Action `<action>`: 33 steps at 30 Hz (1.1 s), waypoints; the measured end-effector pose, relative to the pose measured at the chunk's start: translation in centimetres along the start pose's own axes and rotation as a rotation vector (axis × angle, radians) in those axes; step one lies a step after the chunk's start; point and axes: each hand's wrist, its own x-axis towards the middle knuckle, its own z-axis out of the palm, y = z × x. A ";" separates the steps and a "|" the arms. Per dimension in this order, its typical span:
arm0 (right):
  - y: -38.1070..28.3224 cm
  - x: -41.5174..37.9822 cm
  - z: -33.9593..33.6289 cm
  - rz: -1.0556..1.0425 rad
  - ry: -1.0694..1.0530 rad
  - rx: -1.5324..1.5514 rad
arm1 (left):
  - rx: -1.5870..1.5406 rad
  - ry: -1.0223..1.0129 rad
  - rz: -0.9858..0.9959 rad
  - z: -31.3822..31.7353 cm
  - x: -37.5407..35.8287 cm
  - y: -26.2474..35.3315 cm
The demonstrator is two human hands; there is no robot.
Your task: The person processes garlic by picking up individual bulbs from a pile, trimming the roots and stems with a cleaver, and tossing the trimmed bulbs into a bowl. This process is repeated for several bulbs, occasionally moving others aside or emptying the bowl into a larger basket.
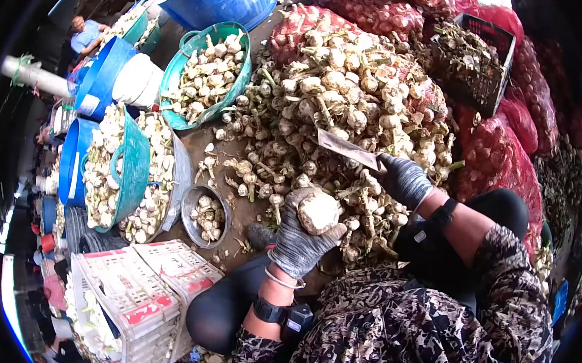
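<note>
My left hand [298, 243], in a grey glove, is wrapped round a large garlic bulb [319, 212] with its pale face turned up. To its right my right hand [404, 181], also gloved, grips a knife by its handle. The knife's broad blade [347, 150] points up and left over a big heap of garlic bulbs [356, 99] with stalks. Blade and held bulb are apart. Left of my left hand, a small metal bowl [189, 224] holds a few bulbs or pieces.
Green tubs [248, 76] of garlic and blue tubs [75, 156] stand to the left, above white crates [133, 287]. Red mesh sacks [495, 160] and a dark crate [509, 62] of trimmings lie to the right. A person [84, 38] sits at the upper left.
</note>
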 end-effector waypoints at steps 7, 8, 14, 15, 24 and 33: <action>-6.6 -2.3 0.3 -0.064 -0.266 1.266 | 0.509 0.059 0.325 1.7 2.1 -3.3; -7.5 -2.5 -1.6 -0.147 -0.178 1.141 | -0.183 0.061 0.008 1.9 1.4 -6.7; -7.3 -2.2 -0.7 -0.385 -0.144 0.763 | -1.138 -0.209 -0.382 1.1 2.3 -12.4; -7.4 -2.3 -1.1 -0.414 -0.143 0.682 | -1.152 -0.286 -0.382 1.4 2.5 -14.4; -4.7 -0.5 -0.9 -0.155 -0.201 0.034 | 0.427 0.073 -0.287 -0.7 0.4 -9.6; -3.4 0.7 -2.1 0.098 0.012 0.369 | -0.770 0.574 -0.266 -11.3 13.4 -7.8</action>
